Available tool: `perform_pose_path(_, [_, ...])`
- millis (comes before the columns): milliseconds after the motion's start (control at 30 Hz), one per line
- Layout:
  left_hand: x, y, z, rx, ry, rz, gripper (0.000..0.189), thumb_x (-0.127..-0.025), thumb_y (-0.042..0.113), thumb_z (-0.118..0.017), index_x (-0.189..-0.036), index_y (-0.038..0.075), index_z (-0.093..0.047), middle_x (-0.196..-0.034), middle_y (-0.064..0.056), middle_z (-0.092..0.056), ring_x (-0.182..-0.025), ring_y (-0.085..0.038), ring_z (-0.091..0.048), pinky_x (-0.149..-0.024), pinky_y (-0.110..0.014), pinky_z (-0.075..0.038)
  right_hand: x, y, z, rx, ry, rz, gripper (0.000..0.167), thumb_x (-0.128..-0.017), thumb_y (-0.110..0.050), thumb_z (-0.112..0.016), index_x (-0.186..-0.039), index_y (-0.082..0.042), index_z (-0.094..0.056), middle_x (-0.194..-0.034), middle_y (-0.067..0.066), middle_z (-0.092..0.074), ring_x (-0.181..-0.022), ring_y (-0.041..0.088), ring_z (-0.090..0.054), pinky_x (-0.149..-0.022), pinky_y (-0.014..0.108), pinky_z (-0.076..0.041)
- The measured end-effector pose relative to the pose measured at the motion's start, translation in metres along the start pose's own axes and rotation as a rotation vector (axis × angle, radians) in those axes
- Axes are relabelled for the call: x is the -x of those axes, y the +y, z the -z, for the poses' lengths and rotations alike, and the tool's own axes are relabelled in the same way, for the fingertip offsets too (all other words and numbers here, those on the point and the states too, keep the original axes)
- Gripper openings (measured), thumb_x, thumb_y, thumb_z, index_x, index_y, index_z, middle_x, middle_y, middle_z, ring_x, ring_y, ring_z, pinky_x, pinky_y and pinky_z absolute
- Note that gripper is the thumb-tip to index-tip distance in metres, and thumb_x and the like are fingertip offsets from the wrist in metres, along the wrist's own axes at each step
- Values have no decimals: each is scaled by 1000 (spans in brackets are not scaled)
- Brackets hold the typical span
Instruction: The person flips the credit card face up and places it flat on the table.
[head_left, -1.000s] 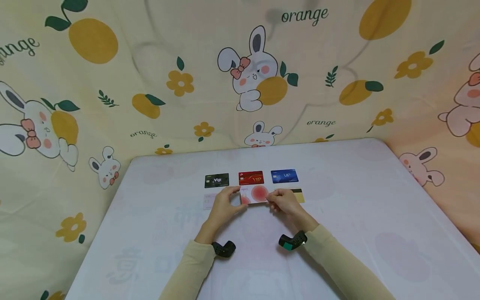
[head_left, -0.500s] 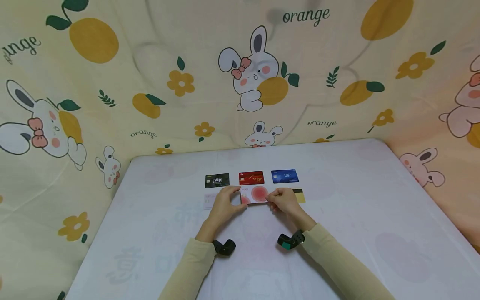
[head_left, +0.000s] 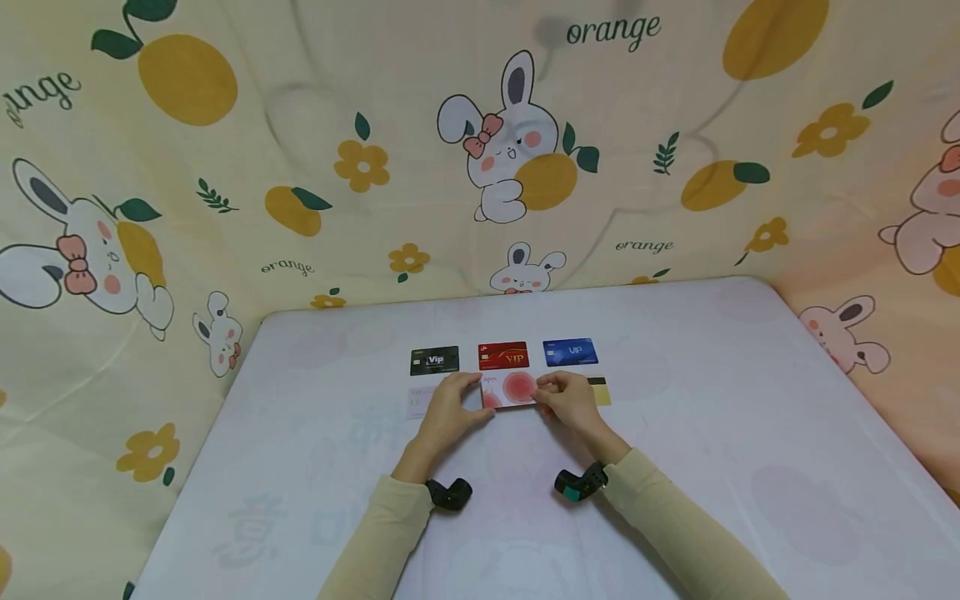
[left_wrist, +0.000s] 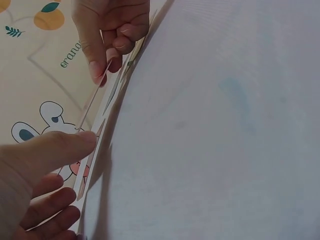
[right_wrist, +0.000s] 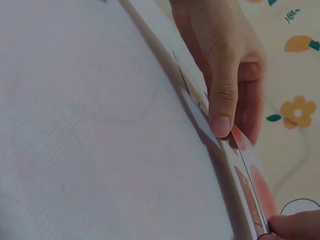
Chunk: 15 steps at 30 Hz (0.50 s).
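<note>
A white card with a red circle [head_left: 517, 387] is held between both hands, close over the table. My left hand [head_left: 448, 415] grips its left end, thumb at the near edge and fingers at the far one. At the right end, my right hand [head_left: 572, 407] pinches the card between thumb and fingertips. Seen nearly edge-on, the white card [left_wrist: 90, 106] is a thin line in the left wrist view. The right wrist view shows its printed face [right_wrist: 262, 187], with a brownish card [right_wrist: 247, 189] below it. A pale pink card [head_left: 416, 403] and a black-and-gold card [head_left: 599, 391] are partly hidden by the hands.
Beyond the hands lies a row of cards: a dark green one [head_left: 434, 361], a red one [head_left: 503, 356] and a blue one [head_left: 570, 352]. The table [head_left: 300, 467] has a white cover. A rabbit-and-orange printed curtain [head_left: 420, 75] hangs behind it.
My right wrist has shifted very slightly left. Both hands keep hold of the white card in nearly the same place, and the other cards lie as before.
</note>
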<state>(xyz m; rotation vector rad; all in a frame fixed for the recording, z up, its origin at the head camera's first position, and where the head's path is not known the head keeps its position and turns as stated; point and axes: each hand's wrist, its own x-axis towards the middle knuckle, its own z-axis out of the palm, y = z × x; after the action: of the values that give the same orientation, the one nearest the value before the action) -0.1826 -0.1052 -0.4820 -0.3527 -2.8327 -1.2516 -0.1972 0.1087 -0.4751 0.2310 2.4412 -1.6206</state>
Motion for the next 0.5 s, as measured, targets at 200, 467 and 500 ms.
perform_pose_path(200, [-1,-1,0,-10,-19,24,60,-77,21,-81,-129,2,-58,-132,-17,-60,-129,-33,-51,-112,-46,-39,-1,1,-2,14,11,-6,26,-87,-9,-68,-110,3,-65,-78,9,-70,-52,7,-54,-54,18,-46])
perform_pose_path(467, [-2,2,2,-47,-37,30,61,-77,22,-81,-129,1,-58,-130,-17,-60,-128,-34,-51,-112,-47,-39,1,0,-2,63,-3,30,26,-87,-9,-68,-109,4,-67,-83,14,-71,-53,7,-53,-53,18,-45])
perform_pose_path(500, [-2,2,2,-47,-39,31,61,-77,22,-81,-129,1,-58,-130,-17,-60,-128,-34,-51,-112,-47,-39,1,0,-2,70,-8,27,26,-87,-10,-68,-109,3,-67,-84,14,-72,-53,7,-53,-53,18,-45])
